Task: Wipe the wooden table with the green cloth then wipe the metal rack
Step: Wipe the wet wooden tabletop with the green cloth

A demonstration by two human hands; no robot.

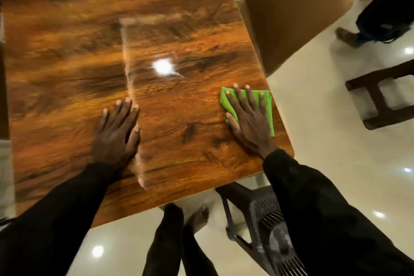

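Note:
A glossy wooden table point(89, 51) with dark grain fills most of the view. Near its right edge lies a folded green cloth point(267, 105), with my right hand point(248, 119) pressed flat on it, fingers spread. My left hand point(117, 130) rests flat on the bare tabletop to the left, palm down and fingers apart, holding nothing. Both arms are in black sleeves. No metal rack is in view.
A dark plastic chair point(268, 219) stands under the table's near right corner. A brown cardboard box point(295, 11) sits beside the right edge. A dark wooden stool point(385, 96) and another person's feet point(349, 36) are on the shiny white floor at right.

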